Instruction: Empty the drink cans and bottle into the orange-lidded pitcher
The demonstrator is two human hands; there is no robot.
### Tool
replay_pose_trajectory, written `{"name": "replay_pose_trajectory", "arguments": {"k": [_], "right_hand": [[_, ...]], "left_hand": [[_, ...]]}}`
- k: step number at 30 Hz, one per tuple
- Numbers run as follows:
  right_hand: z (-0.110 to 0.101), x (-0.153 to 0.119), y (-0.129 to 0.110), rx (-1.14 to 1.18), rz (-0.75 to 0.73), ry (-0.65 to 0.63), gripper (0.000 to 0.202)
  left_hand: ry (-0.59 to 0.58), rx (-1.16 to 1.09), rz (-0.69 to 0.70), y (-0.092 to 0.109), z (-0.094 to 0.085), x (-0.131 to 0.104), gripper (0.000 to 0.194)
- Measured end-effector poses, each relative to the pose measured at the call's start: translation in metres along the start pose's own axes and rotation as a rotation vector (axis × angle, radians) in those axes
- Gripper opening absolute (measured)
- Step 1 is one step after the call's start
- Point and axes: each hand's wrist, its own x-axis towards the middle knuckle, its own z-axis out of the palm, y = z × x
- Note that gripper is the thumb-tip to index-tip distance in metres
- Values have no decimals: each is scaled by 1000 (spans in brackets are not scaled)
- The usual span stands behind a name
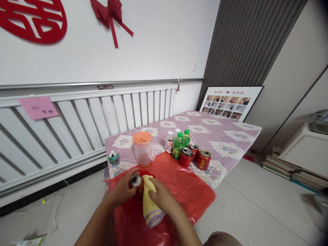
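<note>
My left hand (126,187) is wrapped round an opened red drink can (136,181), which stands over the red plastic sheet (187,184). In my right hand (162,194) is a yellow cloth (150,201) with a purple edge, bunched up and pressed close to the can's right side. Behind the can stands a clear plastic pitcher (143,152) with an orange lid. To the right are several bottles, among them a green-capped bottle (177,146). In front of them stand 3 more red cans, one of them an opened red can (203,160).
A teal can (113,159) stands near the left edge of the table, which has a purple floral cover (225,136). A white radiator (84,116) runs along the wall behind. At the far right, a framed photo board (230,102) leans back, and a stack of books (279,167) lies lower down.
</note>
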Motion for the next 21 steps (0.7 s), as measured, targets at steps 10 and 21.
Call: {"name": "replay_pose_trajectory", "arguments": {"k": [10,21], "right_hand": [[-15,17,-23,-39,-69,54,58],[-12,11,-14,-67,-69,-27,59]], "left_hand": [[256,211,-60,-6,20,-7,56],[61,26,-27,-7,4,-4,60]]}}
